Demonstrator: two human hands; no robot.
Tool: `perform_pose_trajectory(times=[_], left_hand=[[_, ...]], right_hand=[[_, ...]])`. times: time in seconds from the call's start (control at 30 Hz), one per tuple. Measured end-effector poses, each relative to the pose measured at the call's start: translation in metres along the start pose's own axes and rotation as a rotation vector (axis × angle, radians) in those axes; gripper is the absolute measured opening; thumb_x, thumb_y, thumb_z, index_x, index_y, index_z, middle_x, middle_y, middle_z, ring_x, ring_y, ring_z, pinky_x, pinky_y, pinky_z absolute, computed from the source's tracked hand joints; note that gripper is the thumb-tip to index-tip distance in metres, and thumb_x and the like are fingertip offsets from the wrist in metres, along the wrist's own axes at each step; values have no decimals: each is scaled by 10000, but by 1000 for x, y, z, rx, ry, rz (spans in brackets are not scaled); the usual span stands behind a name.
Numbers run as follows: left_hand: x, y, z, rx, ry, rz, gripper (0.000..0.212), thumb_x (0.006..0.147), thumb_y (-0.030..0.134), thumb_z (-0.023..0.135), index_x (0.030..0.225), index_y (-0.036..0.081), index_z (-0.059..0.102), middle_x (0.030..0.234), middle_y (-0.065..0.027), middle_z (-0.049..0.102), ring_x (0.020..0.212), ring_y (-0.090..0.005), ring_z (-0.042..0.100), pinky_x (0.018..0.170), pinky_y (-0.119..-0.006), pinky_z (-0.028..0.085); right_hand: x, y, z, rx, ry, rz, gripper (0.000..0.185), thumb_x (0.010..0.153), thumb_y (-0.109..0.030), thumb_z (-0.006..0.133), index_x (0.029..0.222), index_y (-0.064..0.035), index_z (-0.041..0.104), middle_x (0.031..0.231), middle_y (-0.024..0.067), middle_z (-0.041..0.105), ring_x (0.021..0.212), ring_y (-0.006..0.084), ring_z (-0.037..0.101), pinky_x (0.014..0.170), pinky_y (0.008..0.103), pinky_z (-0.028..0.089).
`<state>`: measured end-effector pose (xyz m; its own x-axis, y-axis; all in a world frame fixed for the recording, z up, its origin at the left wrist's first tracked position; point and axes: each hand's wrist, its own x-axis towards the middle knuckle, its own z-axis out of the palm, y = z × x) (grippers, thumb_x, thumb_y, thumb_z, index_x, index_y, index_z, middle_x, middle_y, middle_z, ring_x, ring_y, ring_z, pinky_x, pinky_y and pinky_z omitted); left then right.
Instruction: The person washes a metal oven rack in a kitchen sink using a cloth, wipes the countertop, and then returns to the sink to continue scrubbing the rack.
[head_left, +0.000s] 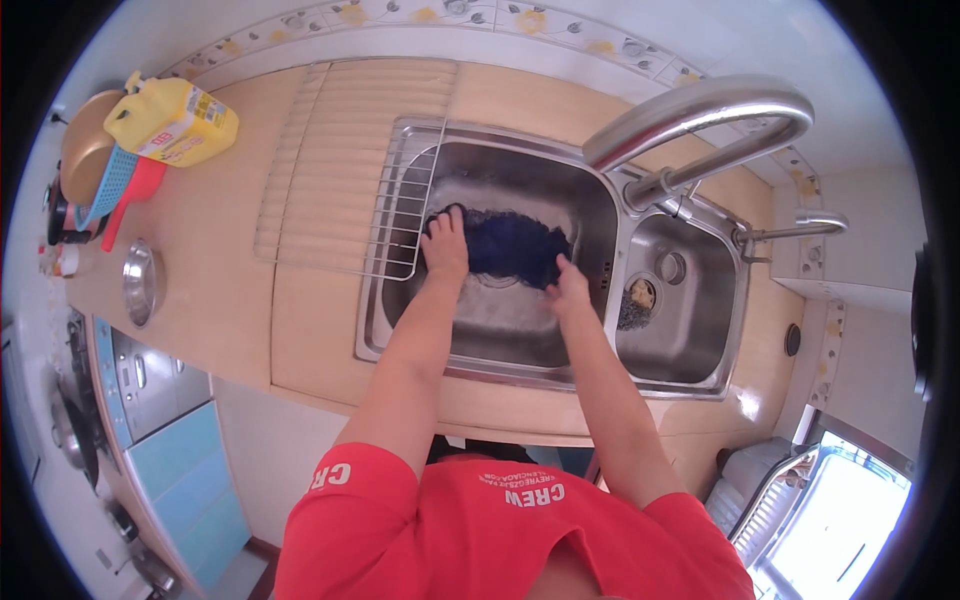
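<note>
A wet dark blue cloth (514, 244) lies spread across the floor of the large stainless steel sink basin (487, 322). It looks to be in shallow water, with ripples along its lower edge. My left hand (447, 246) holds the cloth's left end, fingers over its edge, close to the wire rack. At the right end, my right hand (568, 283) grips the lower corner, thumb uppermost. The undersides of both hands are hidden.
A wire rack (352, 165) overlaps the basin's left side. A large steel faucet (705, 135) arches behind. The smaller basin (697, 330) holds a steel-wool scourer (635, 315). Leftward are a yellow jug (180, 124), a steel bowl (142, 283), a blue colander (112, 184) and a red plastic utensil (135, 195).
</note>
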<state>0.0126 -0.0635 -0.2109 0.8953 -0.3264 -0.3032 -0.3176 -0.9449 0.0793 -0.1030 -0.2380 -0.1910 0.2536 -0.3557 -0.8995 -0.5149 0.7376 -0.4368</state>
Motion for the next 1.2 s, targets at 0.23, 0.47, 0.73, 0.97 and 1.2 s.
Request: perform_pose_trajectory(times=[0.23,0.47,0.73,0.97,1.2], left_hand=[[-14,4,-17,-466,-8,166,250,573,128,711,788,17,645,947,-210,570,903,-336,571,803,-364,483],[-111,98,-87,-1273,103,648,266,587,82,666,821,4,568,908,-106,552,879,-269,557,784,-322,438],[-16,34,-36,-481,183,114,283,693,191,660,932,54,594,1025,-164,543,869,-368,589,757,-452,487],[-9,4,-20,68,-25,234,657,612,208,754,1175,53,452,1290,-154,412,1108,-282,500,915,-520,351],[-22,38,-16,3,-460,261,386,666,238,696,1016,95,622,1244,-89,490,1164,-250,442,956,-498,317]], right_hand=[[-9,21,27,150,-127,218,665,862,-538,478,1372,-146,309,1435,94,270,1272,376,296,946,691,219],[-18,1,29,360,-714,66,452,899,-482,455,1135,-99,498,1129,100,536,1015,263,543,884,482,441],[1,-10,37,304,-206,-86,298,830,-278,601,1070,-103,580,931,60,620,752,196,608,643,349,496],[4,-15,-4,108,-2,-21,505,834,-304,602,1269,-130,415,1264,84,484,1091,307,503,922,590,341],[-27,15,8,142,55,136,656,842,-408,569,1349,-77,317,1380,181,327,1236,460,305,971,660,209]])
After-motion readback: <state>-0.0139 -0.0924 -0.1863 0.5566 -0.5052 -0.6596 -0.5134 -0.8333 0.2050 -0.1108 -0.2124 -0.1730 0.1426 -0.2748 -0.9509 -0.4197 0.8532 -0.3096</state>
